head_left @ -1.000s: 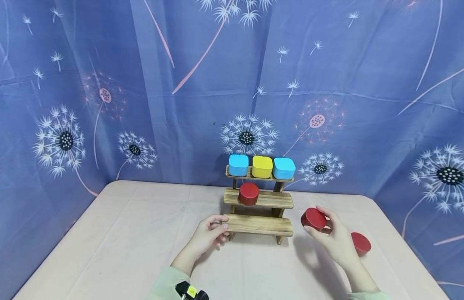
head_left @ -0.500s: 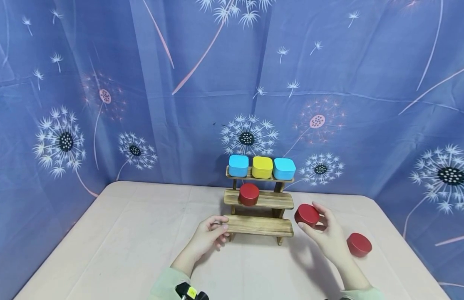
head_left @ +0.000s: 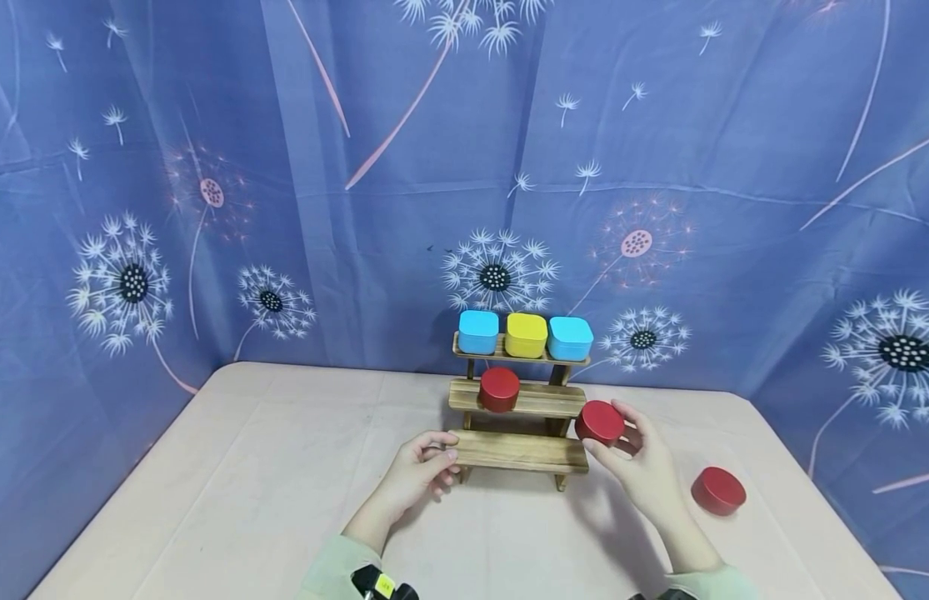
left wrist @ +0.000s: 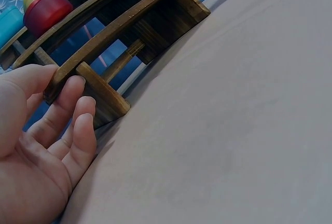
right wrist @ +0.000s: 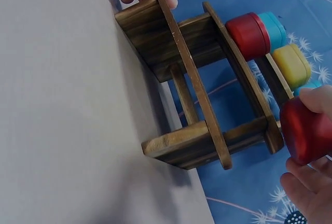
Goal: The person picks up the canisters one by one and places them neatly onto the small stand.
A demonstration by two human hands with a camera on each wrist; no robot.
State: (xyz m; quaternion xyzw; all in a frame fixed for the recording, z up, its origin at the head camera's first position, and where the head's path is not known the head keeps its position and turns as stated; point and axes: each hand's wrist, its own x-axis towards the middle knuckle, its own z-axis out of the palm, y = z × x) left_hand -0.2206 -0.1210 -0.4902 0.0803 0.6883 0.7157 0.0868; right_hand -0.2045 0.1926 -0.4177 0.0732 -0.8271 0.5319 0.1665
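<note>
We hold a red round tin [head_left: 599, 422] in our right hand [head_left: 638, 467], fingers [head_left: 627, 414] curled around it, just off the right end of the wooden stepped shelf's [head_left: 518, 450] middle step. Our left hand [head_left: 415, 469] grips the left end of the lowest step, thumb on top and fingers [left wrist: 72, 111] curled at its edge. Beyond our left fingers, a second red tin [head_left: 498, 388] sits on the middle step. A third red tin [head_left: 718, 490] lies on the tabletop [head_left: 247, 483] to the right of our right hand.
</note>
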